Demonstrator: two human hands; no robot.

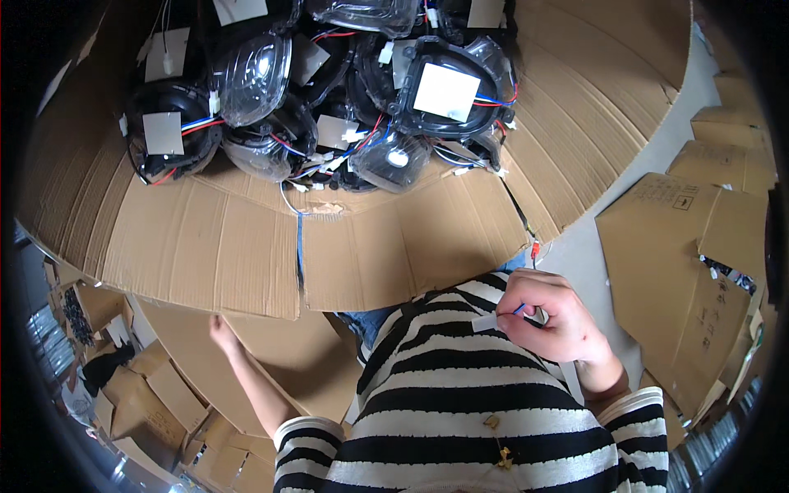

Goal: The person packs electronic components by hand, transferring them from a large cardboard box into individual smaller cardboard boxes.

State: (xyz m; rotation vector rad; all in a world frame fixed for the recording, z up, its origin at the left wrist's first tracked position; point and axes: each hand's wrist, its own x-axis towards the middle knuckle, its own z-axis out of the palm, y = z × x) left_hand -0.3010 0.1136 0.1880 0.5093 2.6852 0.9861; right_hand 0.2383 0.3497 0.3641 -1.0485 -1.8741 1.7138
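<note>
In front of my body, to the right, my right hand (549, 316) is closed in a pinch. Its fingertips hold a small flat white piece (485, 323), and a bit of blue and dark wire (519, 310) shows between the fingers. Whether the white piece is a connector or a tag I cannot tell. My left hand (220, 332) is low on the left, just under the bent cardboard edge, beside an open carton (288, 353). Its fingers look curled, and whatever they grip is hidden.
Clear-covered black lamp housings (255, 78) with white squares and coloured wires are heaped on a large cardboard sheet (394, 255). A red connector (535, 249) hangs at its right edge. Cartons stand right (666, 271) and left (144, 403).
</note>
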